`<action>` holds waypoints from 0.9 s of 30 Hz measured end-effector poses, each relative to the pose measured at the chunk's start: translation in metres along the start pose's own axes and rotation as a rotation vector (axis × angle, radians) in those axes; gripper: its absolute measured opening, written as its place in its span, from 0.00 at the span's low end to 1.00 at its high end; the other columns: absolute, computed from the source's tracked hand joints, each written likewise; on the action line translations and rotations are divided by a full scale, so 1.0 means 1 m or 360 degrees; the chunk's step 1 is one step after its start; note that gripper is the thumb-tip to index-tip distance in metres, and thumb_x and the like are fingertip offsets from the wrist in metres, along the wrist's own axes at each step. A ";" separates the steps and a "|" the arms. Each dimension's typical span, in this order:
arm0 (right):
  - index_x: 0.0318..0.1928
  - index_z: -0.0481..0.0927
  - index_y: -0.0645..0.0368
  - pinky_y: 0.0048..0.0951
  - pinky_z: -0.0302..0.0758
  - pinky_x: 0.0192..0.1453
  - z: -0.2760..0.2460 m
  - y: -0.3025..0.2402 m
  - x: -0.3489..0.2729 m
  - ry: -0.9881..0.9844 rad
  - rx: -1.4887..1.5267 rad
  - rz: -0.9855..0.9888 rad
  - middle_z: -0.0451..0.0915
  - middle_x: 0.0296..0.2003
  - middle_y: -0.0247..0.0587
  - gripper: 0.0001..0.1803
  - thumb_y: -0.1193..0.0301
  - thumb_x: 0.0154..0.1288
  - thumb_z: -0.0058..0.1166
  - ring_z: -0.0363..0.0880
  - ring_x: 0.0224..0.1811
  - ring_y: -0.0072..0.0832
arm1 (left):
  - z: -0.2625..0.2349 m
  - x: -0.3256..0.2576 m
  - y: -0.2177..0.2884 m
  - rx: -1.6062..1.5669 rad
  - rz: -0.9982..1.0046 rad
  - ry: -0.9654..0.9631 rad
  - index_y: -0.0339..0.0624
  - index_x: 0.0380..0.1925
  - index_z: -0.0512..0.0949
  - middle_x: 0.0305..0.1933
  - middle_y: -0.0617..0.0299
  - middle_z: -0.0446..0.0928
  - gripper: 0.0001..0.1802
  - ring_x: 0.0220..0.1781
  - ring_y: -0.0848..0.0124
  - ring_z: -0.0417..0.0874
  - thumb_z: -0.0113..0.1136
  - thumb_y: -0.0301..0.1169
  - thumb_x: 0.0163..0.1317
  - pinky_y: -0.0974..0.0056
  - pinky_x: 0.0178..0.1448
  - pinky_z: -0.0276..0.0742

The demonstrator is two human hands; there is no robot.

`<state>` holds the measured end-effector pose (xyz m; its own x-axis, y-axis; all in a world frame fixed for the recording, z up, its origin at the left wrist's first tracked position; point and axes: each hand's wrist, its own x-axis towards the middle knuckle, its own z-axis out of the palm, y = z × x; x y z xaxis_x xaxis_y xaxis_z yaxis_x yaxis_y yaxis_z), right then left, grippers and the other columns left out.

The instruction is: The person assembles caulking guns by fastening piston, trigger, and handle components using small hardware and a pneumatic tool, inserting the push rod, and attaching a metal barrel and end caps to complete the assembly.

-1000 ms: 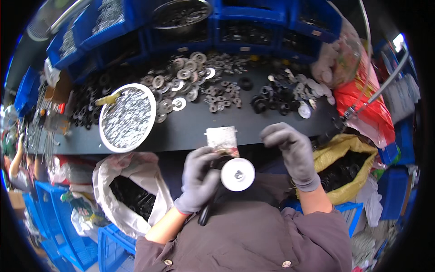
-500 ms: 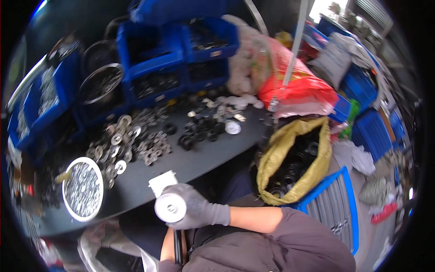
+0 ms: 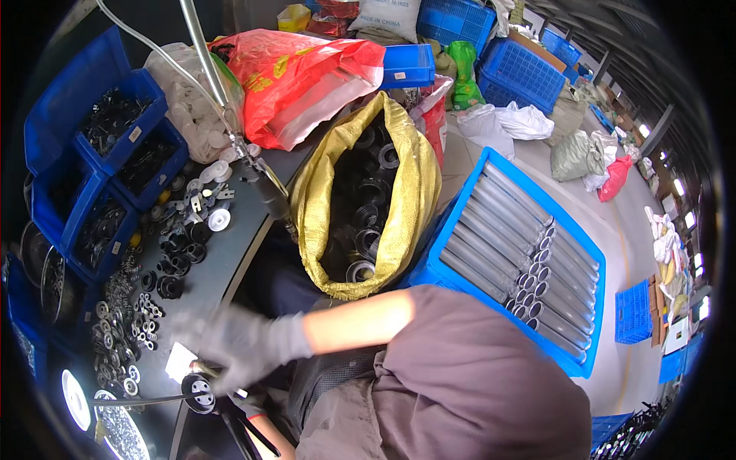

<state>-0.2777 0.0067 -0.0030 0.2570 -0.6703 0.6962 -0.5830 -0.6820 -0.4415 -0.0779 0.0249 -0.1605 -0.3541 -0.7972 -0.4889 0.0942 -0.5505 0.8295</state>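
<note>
My right hand (image 3: 241, 345), in a grey glove and blurred by motion, is above the table's front edge. Its fingers are too smeared to read. Just below it is a round black part with holes (image 3: 201, 395), joined to a black tube (image 3: 244, 435) that slants down. From the black part a thin black rod (image 3: 142, 400) runs left to a bright white disc (image 3: 75, 399). My left hand (image 3: 254, 402) is lower, beside the tube, mostly hidden, and its fingers do not show. A white block (image 3: 180, 361) is at the table edge.
Metal rings (image 3: 115, 349) and black fittings (image 3: 180, 257) lie on the dark table. Blue bins (image 3: 115, 130) line its back. An open yellow sack (image 3: 307, 222) of black parts and a blue crate of metal tubes (image 3: 594, 307) stand to the right. A metal rod (image 3: 203, 57) hangs over the table.
The view has swung right. My right hand had its fingers around a white disc over the black tube; now it is blurred above a black part with holes.
</note>
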 end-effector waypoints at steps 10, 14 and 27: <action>0.52 0.80 0.61 0.48 0.74 0.60 -0.359 0.104 -0.329 0.0312 -0.1532 0.2077 0.82 0.47 0.58 0.25 0.57 0.60 0.60 0.78 0.54 0.53 | -0.001 -0.031 0.021 0.0283 0.0044 0.0390 0.34 0.58 0.73 0.52 0.53 0.80 0.23 0.54 0.66 0.82 0.50 0.41 0.73 0.64 0.58 0.78; 0.68 0.67 0.71 0.45 0.63 0.76 -0.401 0.081 -0.470 0.0119 -0.1301 0.3081 0.67 0.68 0.68 0.43 0.55 0.57 0.56 0.66 0.72 0.54 | -0.081 -0.041 0.015 0.0366 0.0075 0.0640 0.34 0.59 0.73 0.53 0.52 0.80 0.24 0.55 0.65 0.82 0.50 0.42 0.73 0.64 0.60 0.78; 0.62 0.69 0.61 0.42 0.75 0.64 -0.381 0.083 -0.559 -0.0412 -0.1574 0.3328 0.75 0.60 0.52 0.39 0.59 0.51 0.65 0.78 0.60 0.43 | -0.097 -0.076 0.028 -0.0639 0.0483 0.0842 0.34 0.65 0.67 0.62 0.52 0.74 0.22 0.61 0.68 0.78 0.45 0.30 0.75 0.64 0.66 0.75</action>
<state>-0.7634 0.4359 -0.2130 -0.9594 -0.0788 -0.2709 -0.1269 0.9781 0.1648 0.0420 0.0465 -0.1262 0.2293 -0.8862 -0.4026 0.4868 -0.2538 0.8358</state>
